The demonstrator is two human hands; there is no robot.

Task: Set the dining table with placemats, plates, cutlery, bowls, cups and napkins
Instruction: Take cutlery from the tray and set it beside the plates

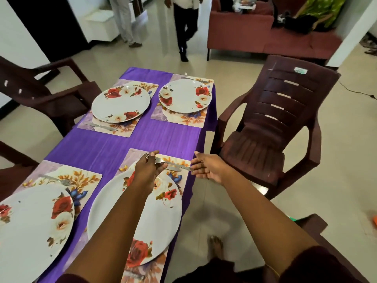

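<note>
Pinching a fork (158, 160), the left hand (148, 170) curls over the placemat (132, 158) at centre frame; the right hand (206, 169), fingers loosely spread, touches the knife (179, 165) beside the plate (163, 221).

**No readable text in view**

Nothing here carries words, brands or numbers that can be made out. The one label present is a small sticker (300, 70) with a green patch, stuck near the top of the backrest of the brown plastic chair (271, 127) to the right of the table; whatever is printed on it is too small and blurred to read. The plates and placemats bear only flower patterns, with no lettering
</note>
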